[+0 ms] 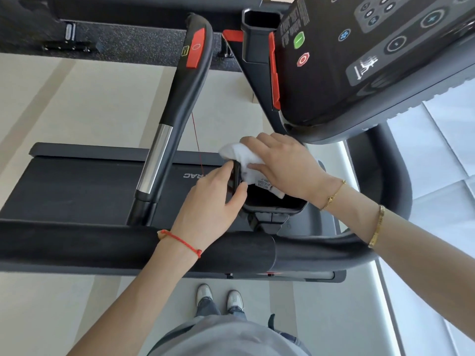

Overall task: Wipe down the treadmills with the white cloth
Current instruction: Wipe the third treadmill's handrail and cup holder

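My right hand [285, 165] is pressing the bunched white cloth [244, 160] into the black plastic treadmill cup holder [272, 201], left hand [213, 201] pinching its rim. If I push too hard, the thin red safety cord [196, 140] nearby might snag.

Both bare forearms reach forward from the body, converging toward twelve o'clock. The left hand [213, 201] comes up from seven o'clock with its palm down, a red cord around the wrist, its fingers and thumb curled around the rim of a dark cup holder [272, 201]. The right hand [285, 163] enters from four o'clock, two gold bracelets on that arm, back of the hand up, fingers bent over a bunched white cloth [239, 158] and pressing it down. The two hands sit just beside each other, fingertips almost touching.
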Available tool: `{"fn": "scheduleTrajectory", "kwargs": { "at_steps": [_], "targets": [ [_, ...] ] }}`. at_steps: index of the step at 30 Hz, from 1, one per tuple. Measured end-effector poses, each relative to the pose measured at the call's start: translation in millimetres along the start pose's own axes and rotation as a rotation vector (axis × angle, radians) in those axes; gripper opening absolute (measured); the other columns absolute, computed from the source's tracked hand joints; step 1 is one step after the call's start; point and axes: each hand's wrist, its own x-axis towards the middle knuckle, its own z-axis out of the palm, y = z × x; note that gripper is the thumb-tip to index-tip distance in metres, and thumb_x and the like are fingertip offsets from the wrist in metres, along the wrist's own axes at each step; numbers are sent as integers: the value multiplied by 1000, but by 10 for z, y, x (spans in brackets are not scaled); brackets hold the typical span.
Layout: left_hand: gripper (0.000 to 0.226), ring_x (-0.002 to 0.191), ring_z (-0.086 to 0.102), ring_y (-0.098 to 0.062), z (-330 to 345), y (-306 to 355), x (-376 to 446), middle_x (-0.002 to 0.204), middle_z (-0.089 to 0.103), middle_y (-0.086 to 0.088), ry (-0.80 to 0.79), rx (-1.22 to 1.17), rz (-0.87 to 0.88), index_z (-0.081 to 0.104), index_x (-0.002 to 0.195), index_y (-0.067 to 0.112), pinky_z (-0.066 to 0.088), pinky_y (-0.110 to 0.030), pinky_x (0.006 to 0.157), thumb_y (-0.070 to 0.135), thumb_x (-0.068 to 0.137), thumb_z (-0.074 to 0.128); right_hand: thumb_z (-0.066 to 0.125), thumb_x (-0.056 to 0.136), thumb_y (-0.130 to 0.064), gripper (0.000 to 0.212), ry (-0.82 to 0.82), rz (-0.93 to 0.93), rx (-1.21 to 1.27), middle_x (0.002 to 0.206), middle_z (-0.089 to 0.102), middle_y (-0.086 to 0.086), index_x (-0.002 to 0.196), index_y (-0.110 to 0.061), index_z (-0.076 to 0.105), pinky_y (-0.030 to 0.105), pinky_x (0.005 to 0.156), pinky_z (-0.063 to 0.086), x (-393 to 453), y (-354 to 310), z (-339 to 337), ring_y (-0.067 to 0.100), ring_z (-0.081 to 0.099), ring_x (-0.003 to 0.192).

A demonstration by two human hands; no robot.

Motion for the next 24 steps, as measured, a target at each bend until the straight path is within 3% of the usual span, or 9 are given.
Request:
{"fn": "scheduleTrajectory", "kwargs": {
  "at_steps": [4,6,8,11,14,16,20,22,24],
  "targets": [
    [35,86,59,-16,-8,-6,2,95,63,3,0,-36,4,51,130,24,52,-38,76,36,97,48,44,99,-33,57,-18,128,45,126,47,7,150,-16,25,34,97,35,-278,-11,-4,27,45,110],
    [38,87,59,-12,-5,-6,-2,95,63,7,10,-44,23,49,135,31,51,-32,75,35,97,49,48,98,-24,61,6,232,247,133,42,13,151,-14,22,28,97,33,-436,-34,-28,32,44,115],
    [38,86,59,-9,5,-24,2,95,63,9,23,-43,36,49,135,32,49,-27,74,35,97,50,48,99,-21,64,17,396,530,138,38,16,153,-19,14,21,83,29,-565,-87,-57,33,46,112],
    [36,83,58,-8,38,-62,19,92,62,10,29,-24,45,51,133,30,44,-18,67,35,98,49,44,101,-24,60,1,616,752,137,42,17,152,-16,13,25,78,31,-746,-167,-26,30,52,103],
    [38,81,57,-8,50,-71,20,91,62,9,43,-9,60,51,135,26,38,-11,62,35,98,49,45,100,-26,48,-34,704,838,119,53,15,140,-4,28,29,79,35,-744,-172,-35,29,55,103],
    [38,83,59,-10,47,-65,23,95,65,6,46,-17,69,51,135,24,43,-18,69,34,98,50,46,101,-26,42,-63,706,842,107,56,14,131,-1,32,32,76,38,-602,-109,-77,29,56,97],
    [36,75,58,-10,41,-59,29,93,64,4,34,1,75,51,132,23,49,-28,70,36,98,47,47,101,-26,44,-87,697,905,114,59,17,135,-2,31,43,88,48,-430,-29,-222,30,59,99],
    [35,74,58,-11,38,-57,32,92,64,4,31,-4,78,52,131,23,52,-31,71,35,98,47,47,101,-26,38,-107,720,911,104,58,14,127,-2,33,39,80,46,-542,-74,-212,27,57,92],
    [35,73,58,-11,38,-57,39,91,64,4,29,-7,82,52,131,23,53,-33,72,35,98,47,46,101,-24,23,-126,744,867,88,49,10,104,-4,34,32,71,37,-702,-167,-163,24,49,80]
  ]
}}
